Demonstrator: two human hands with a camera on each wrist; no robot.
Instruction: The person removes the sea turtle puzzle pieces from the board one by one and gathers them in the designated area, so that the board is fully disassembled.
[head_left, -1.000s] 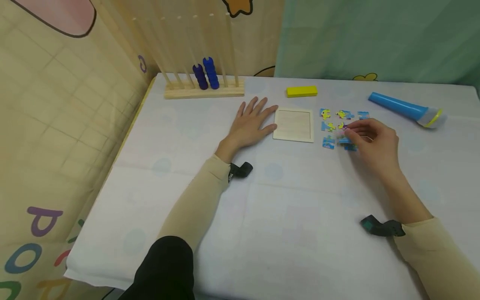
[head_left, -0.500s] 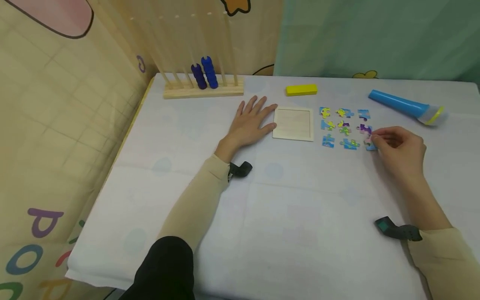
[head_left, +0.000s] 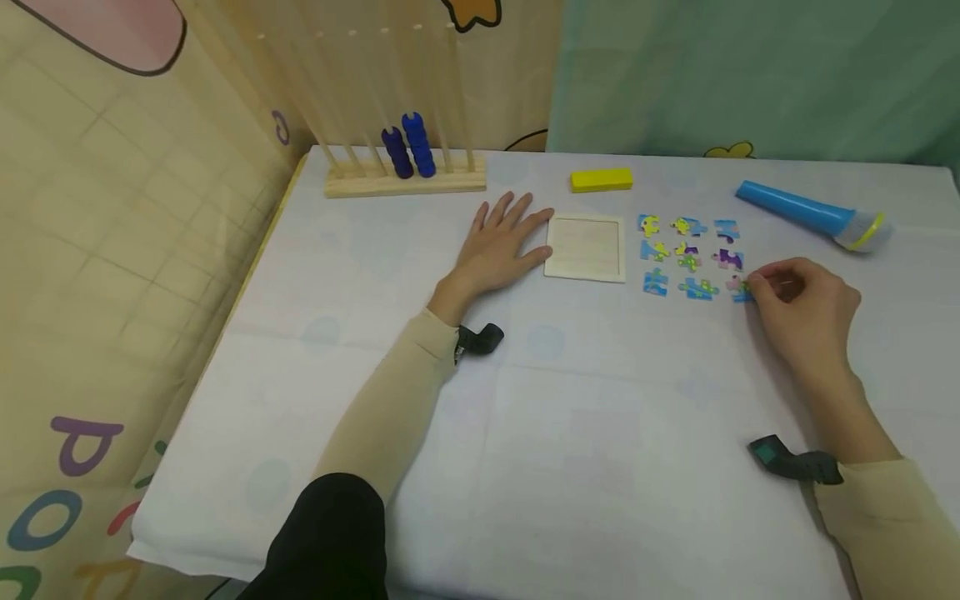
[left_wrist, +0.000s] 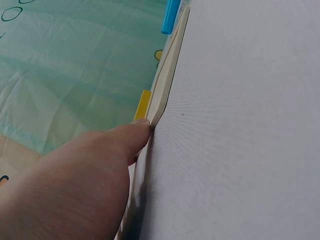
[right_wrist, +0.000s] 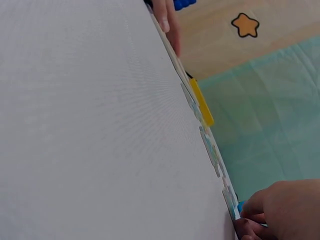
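My left hand [head_left: 495, 254] lies on the white table with its fingers spread. Its thumb and index fingertip touch the left edge of a small square wooden puzzle tray [head_left: 585, 249]; the thumb meets that tray [left_wrist: 165, 85] in the left wrist view too. My right hand [head_left: 810, 312] pinches the right edge of a blue and pink jigsaw piece [head_left: 739, 288], which sits at the lower right of the loose pieces. In the right wrist view its curled fingertips are low beside the piece [right_wrist: 230, 202]. Several other jigsaw pieces [head_left: 698, 289] lie apart in rough rows between tray and hand.
A yellow block [head_left: 601, 180] is behind the tray. At the back left stands a wooden peg counter [head_left: 408, 184] with blue beads on two rods. A blue toy microphone [head_left: 806, 212] lies at the back right. Curtains hang beyond the table edge.
My right hand has moved right from the middle of the bottom row, bringing the jigsaw piece to the lower right, where it now lies flatter. My left hand has stayed put.
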